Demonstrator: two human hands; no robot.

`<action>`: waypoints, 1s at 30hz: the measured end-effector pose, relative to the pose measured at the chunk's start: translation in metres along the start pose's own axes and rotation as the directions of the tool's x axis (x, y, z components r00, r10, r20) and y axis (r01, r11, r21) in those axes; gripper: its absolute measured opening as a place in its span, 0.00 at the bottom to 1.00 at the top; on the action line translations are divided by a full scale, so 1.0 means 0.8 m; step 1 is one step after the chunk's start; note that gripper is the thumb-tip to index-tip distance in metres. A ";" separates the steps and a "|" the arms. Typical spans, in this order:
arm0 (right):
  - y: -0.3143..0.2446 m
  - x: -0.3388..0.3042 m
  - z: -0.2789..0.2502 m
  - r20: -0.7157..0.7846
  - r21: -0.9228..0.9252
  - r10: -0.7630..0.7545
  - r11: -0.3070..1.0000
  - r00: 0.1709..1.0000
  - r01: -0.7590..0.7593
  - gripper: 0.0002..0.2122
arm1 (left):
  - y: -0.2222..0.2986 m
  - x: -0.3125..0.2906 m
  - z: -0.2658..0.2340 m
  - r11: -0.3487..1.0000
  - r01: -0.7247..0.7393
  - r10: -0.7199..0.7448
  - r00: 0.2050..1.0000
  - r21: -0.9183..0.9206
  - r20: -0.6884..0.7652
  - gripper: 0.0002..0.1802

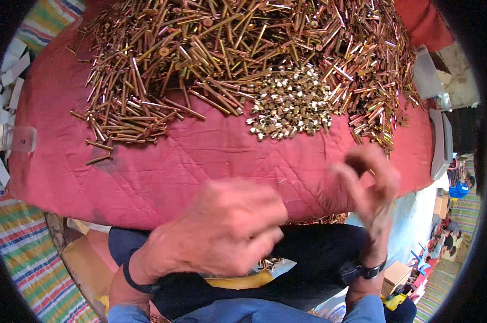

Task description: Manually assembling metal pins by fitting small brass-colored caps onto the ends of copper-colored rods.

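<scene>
My left hand [222, 229] hovers above the near edge of the red padded cloth [146, 177], its fingers curled in and blurred by motion. Whatever it may hold is hidden. To its right, my right hand [373, 185] is raised over the cloth with thumb and fingers bent but apart; nothing shows between them. Beyond both hands lies a large heap of long brass-coloured bolts [211, 54], some with flat round heads. A pile of small shiny metal nuts or cone-shaped pieces [292, 107] sits at the heap's near side. Several bolts [130, 129] lie loose at its left.
A clear plastic container [18, 138] rests at the cloth's left edge, and a pale plastic tray [441, 144] stands at the right. Between my legs are a yellow object [240, 281] and more metal pieces [270, 264]. Cardboard boxes [397, 275] and people appear far right.
</scene>
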State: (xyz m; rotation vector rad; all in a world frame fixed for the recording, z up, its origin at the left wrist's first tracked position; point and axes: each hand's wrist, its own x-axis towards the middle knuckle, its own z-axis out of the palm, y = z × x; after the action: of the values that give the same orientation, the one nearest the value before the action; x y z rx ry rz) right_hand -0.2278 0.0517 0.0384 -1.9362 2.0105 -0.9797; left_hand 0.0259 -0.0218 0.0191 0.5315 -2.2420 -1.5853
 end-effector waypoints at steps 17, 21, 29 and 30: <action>0.067 0.025 0.004 0.018 -0.449 -0.115 0.887 0.993 0.110 0.05 | -0.061 0.011 -0.066 0.448 0.265 0.466 0.746 0.854 -0.476 0.09; 0.034 0.027 0.004 -0.045 0.083 0.049 0.996 0.998 -0.045 0.08 | -0.043 0.010 -0.053 0.633 0.143 0.516 0.655 0.761 -0.552 0.07; -0.019 0.015 0.006 0.218 0.360 0.027 0.927 0.976 -0.106 0.08 | -0.008 0.009 0.009 0.653 0.097 -0.395 0.890 -0.751 -0.228 0.12; -0.020 0.014 0.008 0.227 0.388 -0.018 0.919 0.974 -0.074 0.08 | -0.009 0.008 0.012 0.651 0.097 -0.396 0.889 -0.752 -0.228 0.12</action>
State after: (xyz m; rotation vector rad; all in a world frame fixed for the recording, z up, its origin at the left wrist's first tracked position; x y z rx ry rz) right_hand -0.2125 0.0402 0.0458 -1.7060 1.5675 -1.0125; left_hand 0.0168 -0.0194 0.0096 0.8354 -1.1246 -2.1128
